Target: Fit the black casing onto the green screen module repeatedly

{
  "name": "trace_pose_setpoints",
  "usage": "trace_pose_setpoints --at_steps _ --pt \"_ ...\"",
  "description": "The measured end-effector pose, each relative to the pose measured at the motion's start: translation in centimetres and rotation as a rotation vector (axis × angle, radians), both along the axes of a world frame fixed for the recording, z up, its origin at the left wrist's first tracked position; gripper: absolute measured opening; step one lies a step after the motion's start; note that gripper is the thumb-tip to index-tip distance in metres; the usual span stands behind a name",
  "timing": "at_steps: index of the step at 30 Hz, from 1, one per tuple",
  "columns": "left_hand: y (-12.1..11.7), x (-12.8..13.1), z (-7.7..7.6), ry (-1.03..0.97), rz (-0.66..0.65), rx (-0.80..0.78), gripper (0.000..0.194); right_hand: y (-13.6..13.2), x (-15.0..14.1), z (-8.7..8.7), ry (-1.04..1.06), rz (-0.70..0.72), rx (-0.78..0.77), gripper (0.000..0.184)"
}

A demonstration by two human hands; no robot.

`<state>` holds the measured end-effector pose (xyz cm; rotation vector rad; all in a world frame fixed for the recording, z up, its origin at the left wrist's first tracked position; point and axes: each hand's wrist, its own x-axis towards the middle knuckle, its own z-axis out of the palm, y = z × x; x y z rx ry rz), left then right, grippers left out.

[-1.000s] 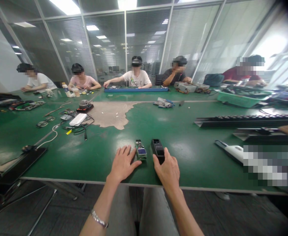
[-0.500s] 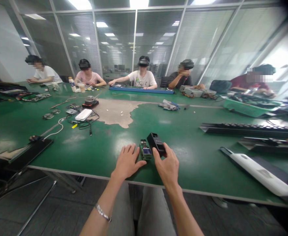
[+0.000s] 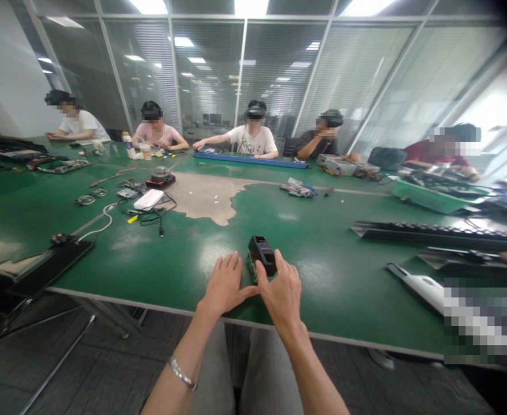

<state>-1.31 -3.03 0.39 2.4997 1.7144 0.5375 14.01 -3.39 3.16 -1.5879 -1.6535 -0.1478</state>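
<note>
My right hand [image 3: 280, 291] grips a black plastic housing [image 3: 262, 253] with cut-out openings, thumb on its near left side and fingers on its right. Beneath and just left of the housing is a green circuit board [image 3: 252, 270]; most of it, with its small screen, is now covered. Whether the housing touches the board cannot be made out. My left hand [image 3: 225, 285] lies flat on the green table [image 3: 184, 259], fingers stretched out, left of the board. Its thumb reaches toward the board's near end.
A white power bank [image 3: 148, 200] with black cables lies to the left. Gloves [image 3: 299, 188] rest farther back. At right are black metal rails [image 3: 435, 235], a long white device [image 3: 421, 288] and a green basket [image 3: 435, 199]. Several people sit across the table, one behind a blue bar [image 3: 251, 160].
My right hand has brought the black housing leftward, from beside the circuit board to over it. My left hand stays flat beside the board. The view has turned slightly left.
</note>
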Motion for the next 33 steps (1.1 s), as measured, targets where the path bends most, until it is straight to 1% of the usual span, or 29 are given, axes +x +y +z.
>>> trace_pose_setpoints --at_steps 4,7,14,17,20,27,33 --pt "0.2 -0.1 -0.2 -0.038 -0.008 -0.013 0.082 0.0 -0.5 0.2 -0.034 -0.006 -0.029 0.057" --pt "0.2 -0.2 -0.3 -0.057 -0.012 -0.01 0.085 -0.1 -0.7 0.0 -0.058 0.005 -0.055 0.055" --pt "0.2 -0.3 -0.2 -0.049 -0.046 -0.023 0.098 -0.8 -0.6 -1.8 -0.072 0.004 -0.136 0.056" --pt "0.2 -0.3 -0.2 -0.04 -0.057 -0.026 0.1 -1.1 -0.5 -2.5 -0.079 0.004 -0.13 0.057" --pt "0.2 -0.4 -0.3 -0.036 -0.058 -0.027 0.099 -1.3 -0.6 -2.9 -0.088 -0.003 -0.121 0.059" --pt "0.3 -0.4 -0.3 -0.025 -0.059 -0.033 0.101 -1.3 -0.6 -3.0 -0.077 0.01 -0.113 0.058" --pt "0.2 -0.3 -0.1 -0.02 -0.052 -0.039 0.095 -1.1 -0.2 -2.6 -0.042 -0.003 -0.145 0.074"
